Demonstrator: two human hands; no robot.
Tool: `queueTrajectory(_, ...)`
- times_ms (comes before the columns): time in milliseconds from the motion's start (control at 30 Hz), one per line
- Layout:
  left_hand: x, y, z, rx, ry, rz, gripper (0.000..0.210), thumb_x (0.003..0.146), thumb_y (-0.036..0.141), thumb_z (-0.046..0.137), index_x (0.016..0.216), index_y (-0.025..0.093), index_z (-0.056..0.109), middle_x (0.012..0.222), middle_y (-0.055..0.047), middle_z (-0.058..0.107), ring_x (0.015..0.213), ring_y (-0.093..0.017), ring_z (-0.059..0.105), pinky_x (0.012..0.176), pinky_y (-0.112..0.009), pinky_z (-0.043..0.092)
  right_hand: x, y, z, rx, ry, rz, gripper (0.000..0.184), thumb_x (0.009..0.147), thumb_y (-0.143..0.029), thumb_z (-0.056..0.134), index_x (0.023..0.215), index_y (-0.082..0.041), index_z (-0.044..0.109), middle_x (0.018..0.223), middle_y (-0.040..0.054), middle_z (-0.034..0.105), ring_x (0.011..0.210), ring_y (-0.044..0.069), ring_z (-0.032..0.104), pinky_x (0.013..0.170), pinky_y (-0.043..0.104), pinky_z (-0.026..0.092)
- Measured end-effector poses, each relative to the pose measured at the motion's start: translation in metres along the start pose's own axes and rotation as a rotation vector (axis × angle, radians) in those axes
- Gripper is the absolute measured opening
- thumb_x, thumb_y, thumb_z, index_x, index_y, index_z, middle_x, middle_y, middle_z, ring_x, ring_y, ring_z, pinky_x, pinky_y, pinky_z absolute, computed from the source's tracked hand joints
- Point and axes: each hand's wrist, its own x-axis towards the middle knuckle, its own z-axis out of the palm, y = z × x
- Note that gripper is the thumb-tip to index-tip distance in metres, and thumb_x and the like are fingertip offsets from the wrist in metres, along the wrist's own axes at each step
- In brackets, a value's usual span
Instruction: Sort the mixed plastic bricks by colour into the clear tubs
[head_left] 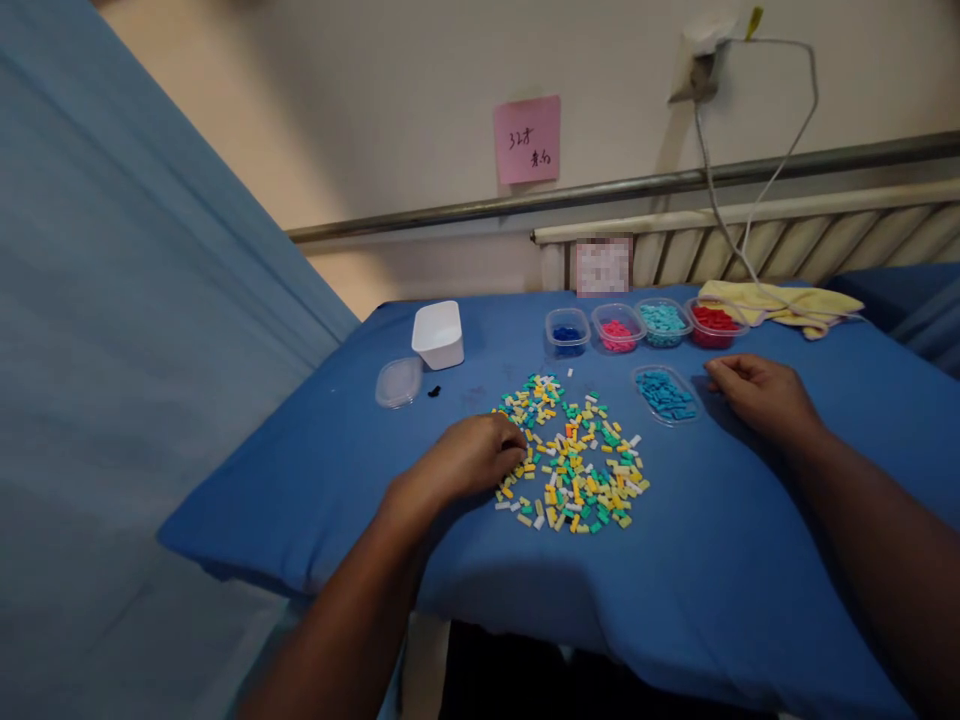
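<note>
Left hand (484,455) curled at loose pieces (589,475), right hand (765,395) bunched right of shallow tray (673,421); grips unclear. Careless right-hand bump could spill blue pieces (664,393).

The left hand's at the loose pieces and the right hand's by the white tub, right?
Almost! In the head view, the right hand is by the clear dish of blue pieces, not the white tub. The left hand is at the loose pieces.

Your bare left forearm (367,585) slanted up and inward to your left hand (476,455), back uppermost and fingers curled down, while your right forearm (874,510) angled leftward to your right hand (765,395), its fingers curled.
</note>
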Motion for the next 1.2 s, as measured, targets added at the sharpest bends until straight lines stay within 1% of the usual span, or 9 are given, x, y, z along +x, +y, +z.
queueTrajectory(133,0.004,0.003,0.005,0.103,-0.018,-0.053,0.022,0.098,0.025,0.060,0.101,0.022,0.082,0.107,-0.005,0.080,0.093,-0.022,0.070,0.075,-0.033,0.044,0.000,0.001,0.000,0.003,-0.003,0.001,0.040,0.082,-0.055,0.068,0.087,-0.017,0.077,0.074,0.0070,0.073,0.063,0.020,0.055,0.063,0.035,0.040)
queueTrajectory(267,0.000,0.004,0.007,0.136,-0.002,-0.085,0.018,0.097,0.024,0.061,0.099,0.023,0.078,0.103,-0.004,0.078,0.086,-0.020,0.068,0.069,-0.031,0.039,0.003,0.006,0.001,0.010,-0.010,-0.009,0.041,0.082,-0.056,0.067,0.089,-0.017,0.078,0.077,0.0070,0.074,0.065,0.020,0.057,0.065,0.035,0.042)
queueTrajectory(433,-0.008,0.015,0.010,0.214,0.029,-0.033,0.013,0.100,0.024,0.059,0.094,0.022,0.070,0.101,-0.004,0.073,0.085,-0.020,0.065,0.068,-0.031,0.038,0.006,0.011,0.002,0.015,-0.013,-0.013,0.041,0.082,-0.056,0.067,0.089,-0.017,0.078,0.080,0.0076,0.076,0.066,0.020,0.058,0.067,0.035,0.043)
queueTrajectory(600,-0.015,0.024,0.012,0.203,0.028,-0.027,0.019,0.103,0.020,0.051,0.090,0.020,0.065,0.097,-0.005,0.072,0.079,-0.019,0.063,0.067,-0.031,0.039,0.006,0.012,0.003,0.010,-0.018,-0.023,0.045,0.081,-0.060,0.066,0.091,-0.018,0.078,0.081,0.0063,0.076,0.068,0.020,0.059,0.067,0.034,0.043)
queueTrajectory(733,-0.012,0.018,0.007,0.079,0.138,-0.034,0.019,0.099,0.016,0.054,0.098,0.020,0.072,0.100,-0.005,0.073,0.084,-0.019,0.065,0.073,-0.030,0.044,0.007,0.013,0.002,-0.007,-0.015,-0.025,0.043,0.081,-0.058,0.066,0.090,-0.018,0.079,0.080,0.0058,0.076,0.066,0.019,0.058,0.067,0.034,0.042)
queueTrajectory(833,0.000,0.012,0.003,0.083,0.238,-0.059,0.023,0.098,0.016,0.054,0.099,0.019,0.076,0.102,-0.008,0.074,0.091,-0.021,0.067,0.080,-0.031,0.047,0.008,0.015,0.002,-0.010,-0.019,-0.034,0.042,0.083,-0.057,0.067,0.090,-0.018,0.079,0.078,0.0057,0.076,0.067,0.020,0.059,0.066,0.034,0.042)
queueTrajectory(1000,0.023,0.010,0.002,0.201,0.096,-0.130,0.027,0.097,0.015,0.052,0.082,0.017,0.074,0.092,-0.009,0.073,0.078,-0.020,0.063,0.072,-0.032,0.044,0.009,0.017,0.003,0.011,-0.028,-0.030,0.040,0.085,-0.057,0.067,0.093,-0.019,0.079,0.080,0.0061,0.077,0.066,0.021,0.060,0.066,0.035,0.045)
queueTrajectory(1100,0.026,0.013,0.001,0.214,0.043,-0.159,0.025,0.096,0.016,0.054,0.082,0.017,0.076,0.093,-0.009,0.074,0.074,-0.019,0.062,0.067,-0.031,0.042,0.010,0.018,0.003,0.013,-0.029,-0.040,0.034,0.088,-0.054,0.067,0.090,-0.022,0.077,0.082,0.0064,0.077,0.069,0.022,0.062,0.067,0.036,0.047)
queueTrajectory(1200,0.027,0.017,-0.001,0.235,0.008,-0.140,0.024,0.094,0.016,0.057,0.088,0.018,0.079,0.097,-0.010,0.077,0.078,-0.021,0.065,0.069,-0.031,0.043,0.010,0.019,0.003,0.006,-0.031,-0.054,0.030,0.089,-0.052,0.068,0.087,-0.023,0.076,0.080,0.0070,0.076,0.068,0.023,0.061,0.066,0.037,0.046)
